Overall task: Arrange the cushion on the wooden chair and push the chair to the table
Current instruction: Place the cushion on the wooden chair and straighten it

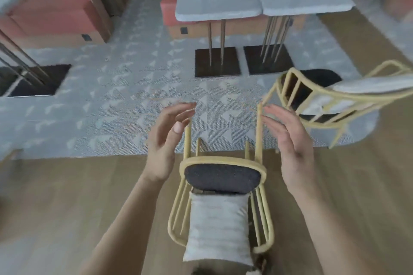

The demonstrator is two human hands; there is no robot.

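Observation:
A pale wooden chair [223, 162] with a dark seat pad [222, 177] lies tipped over on its back on the wood floor just below me, its legs pointing away toward the table. A light grey cushion [218, 225] rests against its backrest. My left hand [166, 138] hovers open beside the chair's left leg. My right hand [288, 138] hovers open beside the right leg. Neither hand touches the chair. The grey-topped table [257, 0] stands ahead on the carpet.
A second wooden chair [324, 105] with a grey cushion stands to the right, close to my right hand. Two dark square table bases [216, 61] sit on the patterned carpet [125, 96]. Pink benches [55, 13] line the back and left.

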